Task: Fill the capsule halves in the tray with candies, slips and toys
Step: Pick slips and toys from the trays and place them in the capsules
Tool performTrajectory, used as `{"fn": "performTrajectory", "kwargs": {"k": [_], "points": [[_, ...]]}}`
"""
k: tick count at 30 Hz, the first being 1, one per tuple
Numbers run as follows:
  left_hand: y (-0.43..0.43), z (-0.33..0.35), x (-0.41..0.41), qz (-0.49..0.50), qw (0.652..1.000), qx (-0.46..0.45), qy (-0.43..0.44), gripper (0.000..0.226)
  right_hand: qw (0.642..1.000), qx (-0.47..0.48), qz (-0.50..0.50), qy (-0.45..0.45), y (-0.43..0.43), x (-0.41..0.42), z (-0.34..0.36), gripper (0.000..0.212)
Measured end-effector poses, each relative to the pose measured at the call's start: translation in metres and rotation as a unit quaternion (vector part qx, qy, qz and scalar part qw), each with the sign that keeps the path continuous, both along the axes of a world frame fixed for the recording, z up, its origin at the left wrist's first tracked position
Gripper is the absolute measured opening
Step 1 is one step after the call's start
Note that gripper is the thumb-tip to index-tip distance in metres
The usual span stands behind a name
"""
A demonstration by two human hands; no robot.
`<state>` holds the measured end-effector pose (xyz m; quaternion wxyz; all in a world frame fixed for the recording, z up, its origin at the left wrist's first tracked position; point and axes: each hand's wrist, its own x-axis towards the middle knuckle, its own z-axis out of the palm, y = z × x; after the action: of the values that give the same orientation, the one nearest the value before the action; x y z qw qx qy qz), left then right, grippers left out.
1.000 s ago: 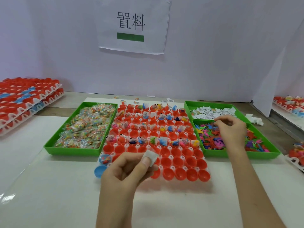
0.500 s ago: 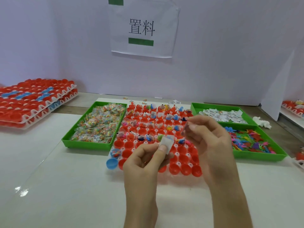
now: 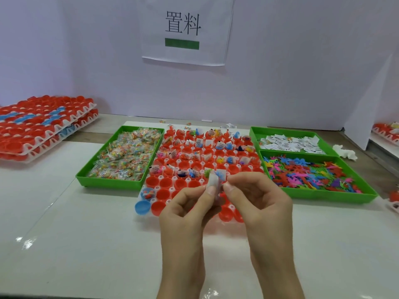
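Observation:
The white tray [image 3: 160,187] of red capsule halves lies in the middle. Its far rows hold slips, candies and small toys, and its near rows hold bare red halves. A blue half [image 3: 142,207] sits at the near left corner. My left hand [image 3: 187,208] pinches a small white paper slip [image 3: 213,181] upright between thumb and forefinger, above the tray's near rows. My right hand [image 3: 259,197] meets it from the right, with thumb and forefinger tips pinched at the slip's edge.
A green tray of wrapped candies [image 3: 127,156] lies left of the capsule tray. To the right are green trays of slips [image 3: 289,143] and coloured toys [image 3: 308,173]. Stacked trays of capsules [image 3: 43,126] stand far left, and more trays [image 3: 386,132] far right.
My right hand has come back from the green trays on the right to the slip in my left hand. My left hand has lifted the slip slightly, and the view shifted.

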<state>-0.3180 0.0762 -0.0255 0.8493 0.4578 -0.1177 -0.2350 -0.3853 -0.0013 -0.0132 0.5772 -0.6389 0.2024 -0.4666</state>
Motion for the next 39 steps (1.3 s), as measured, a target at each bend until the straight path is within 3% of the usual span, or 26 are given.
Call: {"fn": "performTrajectory", "kwargs": {"k": [4, 8, 12, 17, 26, 33, 39], "points": [[0.002, 0.001, 0.001, -0.064, 0.997, -0.024, 0.035, 0.018, 0.999, -0.013, -0.049, -0.017, -0.003, -0.002, -0.003, 0.024], [0.002, 0.002, 0.001, -0.066, 0.994, -0.033, 0.075, 0.004, 0.994, -0.056, -0.075, -0.049, -0.004, -0.007, 0.003, 0.019], [0.002, 0.004, 0.0, -0.05, 0.994, -0.04, 0.085, 0.008, 0.997, -0.015, 0.028, -0.065, -0.003, -0.01, 0.007, 0.018], [0.001, 0.005, -0.003, -0.072, 0.992, -0.049, 0.088, 0.017, 0.999, 0.019, -0.004, -0.048, 0.0, -0.001, 0.0, 0.023], [0.002, 0.004, -0.005, -0.128, 0.981, -0.093, 0.113, 0.017, 0.985, -0.125, -0.121, -0.021, 0.011, 0.007, -0.007, 0.03], [0.002, 0.0, -0.006, -0.063, 0.996, -0.046, 0.036, 0.027, 0.98, -0.154, -0.125, -0.017, 0.014, 0.011, -0.014, 0.024], [0.011, -0.008, 0.008, 0.001, 0.99, 0.057, -0.128, 0.026, 0.989, -0.128, 0.036, 0.067, -0.002, 0.002, -0.013, 0.039]]}}
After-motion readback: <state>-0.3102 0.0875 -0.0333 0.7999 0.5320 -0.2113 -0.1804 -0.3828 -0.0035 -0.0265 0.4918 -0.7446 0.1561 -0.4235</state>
